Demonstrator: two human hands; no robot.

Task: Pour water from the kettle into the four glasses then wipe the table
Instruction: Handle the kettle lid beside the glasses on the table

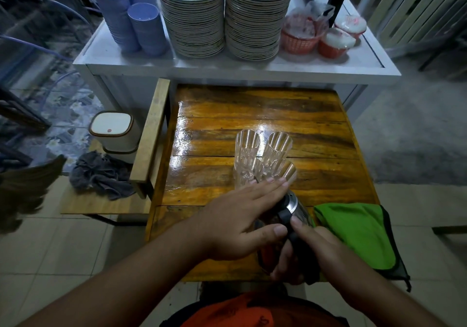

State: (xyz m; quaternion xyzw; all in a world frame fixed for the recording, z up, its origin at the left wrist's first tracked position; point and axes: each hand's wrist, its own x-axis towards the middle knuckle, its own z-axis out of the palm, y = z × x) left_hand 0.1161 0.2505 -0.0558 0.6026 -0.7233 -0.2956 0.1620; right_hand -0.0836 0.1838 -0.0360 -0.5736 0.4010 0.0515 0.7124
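The right hand (316, 251) is nearest the camera, at the near edge of the wooden worktop (209, 134); its fingers (285, 263) are curled round the black handle of the kettle (297, 209), with the thumb laid along the top of the handle. The kettle is tilted forward, its steel body pointing toward the glasses (262, 157). The left hand (242, 220) lies flat over the kettle's upper side, palm down, fingers straight and pressed together, fingertips reaching the nearest glass; the thumb is spread toward the handle. Just right of the kettle, a green cloth (358, 230) lies on the worktop's near right corner. The glasses stand clustered at the worktop's centre, touching or nearly so; their water level cannot be told. Beyond, a white shelf (227, 68) carries stacked plates (225, 23), blue cups (134, 20) and red baskets (318, 38).
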